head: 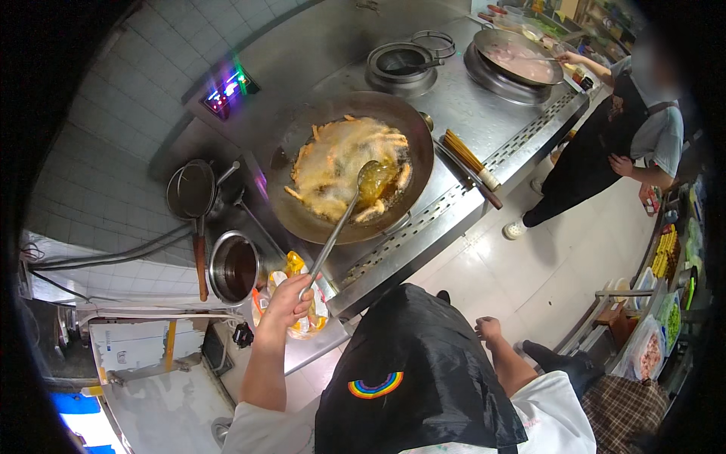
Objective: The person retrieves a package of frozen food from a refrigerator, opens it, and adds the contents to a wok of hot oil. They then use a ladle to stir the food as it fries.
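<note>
My left hand [288, 303] grips the metal handle of a ladle [336, 231]. The ladle's bowl rests in the oil of a large wok [411, 133], near its right side. Pale golden battered strips [317, 164] fry there under thick foam, and clear yellow oil shows around the ladle. Beneath my left hand lies a yellow-and-white plastic package [311, 323]. My right hand [489, 329] hangs loosely beside my black apron [420, 346], its fingers a little curled, with nothing visible in it.
Left of the wok are wire strainers [193, 190] and a steel pot [233, 267] of dark liquid. A bamboo brush [468, 156] lies on the steel counter's right. Beyond, a co-worker [601, 142] stirs another wok [516, 57]. Food shelves [641, 306] line the right side.
</note>
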`<action>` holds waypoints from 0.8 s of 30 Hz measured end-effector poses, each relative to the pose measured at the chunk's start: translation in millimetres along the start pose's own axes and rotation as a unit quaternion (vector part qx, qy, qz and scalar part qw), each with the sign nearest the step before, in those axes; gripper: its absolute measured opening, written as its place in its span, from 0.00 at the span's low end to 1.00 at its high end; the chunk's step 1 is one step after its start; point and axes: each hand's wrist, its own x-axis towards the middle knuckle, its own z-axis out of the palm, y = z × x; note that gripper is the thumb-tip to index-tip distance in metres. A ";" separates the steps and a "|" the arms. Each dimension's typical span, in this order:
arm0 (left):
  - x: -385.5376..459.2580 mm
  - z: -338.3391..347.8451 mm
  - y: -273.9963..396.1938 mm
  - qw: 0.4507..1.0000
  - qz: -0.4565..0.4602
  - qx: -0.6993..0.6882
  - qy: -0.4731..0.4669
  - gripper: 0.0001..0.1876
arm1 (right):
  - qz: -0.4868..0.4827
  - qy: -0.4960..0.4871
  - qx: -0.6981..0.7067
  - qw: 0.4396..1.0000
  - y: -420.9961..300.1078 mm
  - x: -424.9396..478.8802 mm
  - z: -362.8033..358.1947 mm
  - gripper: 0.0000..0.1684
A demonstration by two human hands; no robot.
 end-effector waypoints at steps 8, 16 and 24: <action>-12.1 -1.9 -14.3 0.997 0.001 -0.056 -0.052 0.18 | -0.008 -0.002 -0.007 1.000 11.4 6.3 -3.3 0.16; -30.1 -9.3 -16.8 0.995 0.018 -0.068 -0.070 0.20 | -0.012 0.002 -0.019 1.000 15.4 8.2 -3.4 0.17; -34.8 -10.0 -10.3 0.997 0.043 -0.038 -0.043 0.18 | -0.008 0.008 -0.011 1.000 8.1 1.3 -1.4 0.15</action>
